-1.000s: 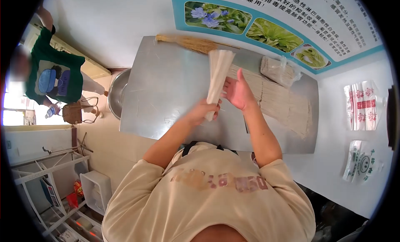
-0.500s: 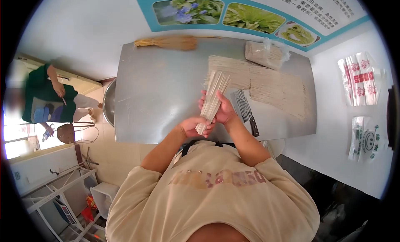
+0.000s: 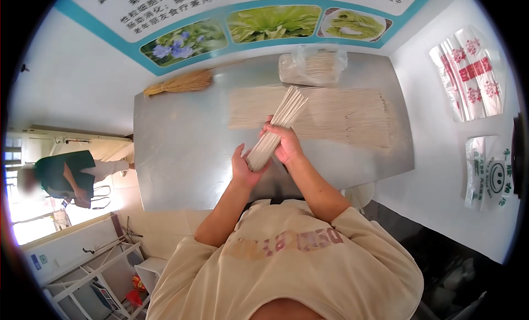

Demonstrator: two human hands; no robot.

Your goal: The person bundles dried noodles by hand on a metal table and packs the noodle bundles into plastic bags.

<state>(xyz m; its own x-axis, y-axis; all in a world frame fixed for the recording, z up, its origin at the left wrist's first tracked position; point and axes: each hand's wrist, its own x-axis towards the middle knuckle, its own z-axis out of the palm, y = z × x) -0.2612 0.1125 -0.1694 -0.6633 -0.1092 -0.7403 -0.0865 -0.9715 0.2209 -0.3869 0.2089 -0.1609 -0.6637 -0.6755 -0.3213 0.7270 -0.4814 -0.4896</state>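
Observation:
A bundle of dried noodles (image 3: 278, 127) is held at a slant above the metal table, its upper ends fanned out. My right hand (image 3: 285, 143) is closed round the middle of the bundle. My left hand (image 3: 248, 167) cups the lower end, with the thumb standing apart and the fingers partly hidden under the noodles. Behind the bundle, a wide layer of loose dried noodles (image 3: 341, 113) lies flat on the table. Beyond that layer sits a clear plastic bag of noodles (image 3: 311, 67).
The metal table (image 3: 182, 149) fills the middle. A straw broom (image 3: 179, 83) lies at its back left corner. Plastic bags (image 3: 471, 74) hang on the right wall. A person in a green top (image 3: 66, 174) stands at the left near a white rack (image 3: 91, 276).
My head view has turned. The left hand has loosened from its clasp to cup the bundle's end. The cleaver seen on the table before is out of sight. The person at left has shifted.

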